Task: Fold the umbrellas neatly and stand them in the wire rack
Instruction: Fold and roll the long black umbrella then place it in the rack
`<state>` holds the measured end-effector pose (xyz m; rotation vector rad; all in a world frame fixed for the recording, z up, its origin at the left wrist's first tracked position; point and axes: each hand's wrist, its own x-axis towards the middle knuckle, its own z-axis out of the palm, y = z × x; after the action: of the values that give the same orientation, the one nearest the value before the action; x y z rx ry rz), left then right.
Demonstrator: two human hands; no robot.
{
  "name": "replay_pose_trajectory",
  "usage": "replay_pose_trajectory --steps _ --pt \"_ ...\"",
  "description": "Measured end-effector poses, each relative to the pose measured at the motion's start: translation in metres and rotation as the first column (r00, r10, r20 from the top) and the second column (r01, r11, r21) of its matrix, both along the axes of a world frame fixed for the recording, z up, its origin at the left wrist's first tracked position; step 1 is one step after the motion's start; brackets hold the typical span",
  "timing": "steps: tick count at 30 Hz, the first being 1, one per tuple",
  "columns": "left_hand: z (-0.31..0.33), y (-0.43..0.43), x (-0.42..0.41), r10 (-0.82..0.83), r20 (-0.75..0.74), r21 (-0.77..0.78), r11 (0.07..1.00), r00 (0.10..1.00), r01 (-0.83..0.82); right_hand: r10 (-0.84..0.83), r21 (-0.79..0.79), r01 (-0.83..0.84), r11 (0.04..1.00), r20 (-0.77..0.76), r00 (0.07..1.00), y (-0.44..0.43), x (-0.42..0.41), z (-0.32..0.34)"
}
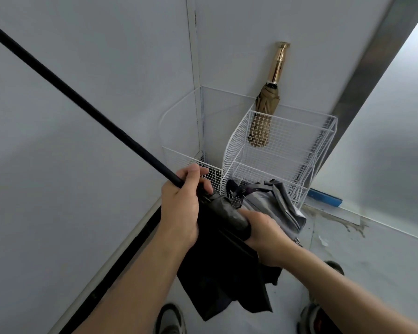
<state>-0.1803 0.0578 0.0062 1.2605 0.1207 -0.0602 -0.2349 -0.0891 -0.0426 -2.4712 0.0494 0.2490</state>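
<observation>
The left hand [179, 208] grips the black umbrella [225, 256] where its long shaft meets the loose canopy, while the right hand [266, 235] wraps its dark handle. Just beyond, a grey umbrella [273, 203] lies against the white wire rack [287, 145], where a tan folded umbrella [266, 109] stands.

Your left hand [179, 208] closes on a matt black shaft [82, 102], smooth like painted metal, while your right hand [266, 235] grips limp black cloth [227, 273] with a dull sheen. The wire rack [275, 150] looks white-coated metal mesh. The tan umbrella [263, 116] is matt fabric; its handle [279, 62] gleams polished gold. Grey fabric [275, 203] looks soft and matt.
</observation>
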Motion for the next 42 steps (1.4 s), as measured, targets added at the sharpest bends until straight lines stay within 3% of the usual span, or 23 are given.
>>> replay_pose_trajectory --steps 4,8,9,12,13,15,17,20,22,29,33,36,39,42 --pt "0.009 0.012 -0.001 -0.223 0.186 0.146 0.969 0.957 0.198 0.097 0.301 -0.028 0.953 -0.218 0.971 -0.009 -0.002 0.027" --pt "0.008 0.012 -0.003 -0.342 0.124 0.047 0.940 0.932 0.338 0.228 0.284 -0.135 0.949 -0.326 0.917 -0.012 -0.007 0.034" --pt "0.006 0.011 -0.003 -0.335 0.107 0.018 0.942 0.936 0.335 0.271 0.274 -0.177 0.945 -0.356 0.894 -0.014 -0.007 0.029" --pt "0.005 0.007 -0.001 -0.199 0.061 0.069 0.978 0.978 0.195 0.162 0.439 0.030 0.898 -0.395 0.904 -0.013 -0.013 0.025" --pt "0.002 0.008 0.000 -0.152 0.064 0.105 0.984 0.986 0.145 0.112 0.527 0.088 0.845 -0.335 0.936 -0.010 -0.012 0.028" --pt "-0.002 0.012 0.004 -0.081 0.098 0.197 0.979 0.992 0.060 -0.068 0.729 0.217 0.649 -0.228 0.971 -0.011 -0.010 0.036" --pt "-0.005 0.017 0.009 -0.024 0.151 0.294 0.955 0.988 -0.022 -0.088 0.830 0.245 0.501 -0.233 0.969 -0.015 -0.002 0.039" --pt "-0.010 0.022 0.014 0.017 0.207 0.356 0.930 0.978 -0.092 -0.004 0.781 0.128 0.611 -0.158 0.987 -0.021 -0.001 0.034" --pt "-0.013 0.024 0.016 0.017 0.208 0.377 0.921 0.978 -0.097 -0.043 0.751 0.095 0.654 -0.089 0.995 -0.017 -0.004 0.029" --pt "-0.015 0.022 0.017 -0.046 0.184 0.394 0.919 0.982 -0.031 -0.302 0.717 0.144 0.682 0.097 0.948 -0.013 0.001 0.024" --pt "-0.009 0.017 0.011 -0.155 0.174 0.421 0.904 0.972 0.069 -0.461 0.673 0.226 0.704 0.193 0.866 -0.017 0.008 0.017" --pt "-0.001 0.008 -0.001 -0.252 0.193 0.414 0.897 0.948 0.155 -0.482 0.540 0.268 0.798 0.306 0.821 -0.018 0.012 0.013" --pt "0.001 0.001 -0.006 -0.250 0.200 0.382 0.910 0.947 0.160 -0.453 0.380 0.311 0.871 0.381 0.806 -0.016 0.015 0.001" --pt "0.000 0.001 -0.002 -0.174 0.160 0.347 0.931 0.972 0.109 -0.487 0.340 0.379 0.860 0.331 0.808 -0.021 0.019 -0.006"
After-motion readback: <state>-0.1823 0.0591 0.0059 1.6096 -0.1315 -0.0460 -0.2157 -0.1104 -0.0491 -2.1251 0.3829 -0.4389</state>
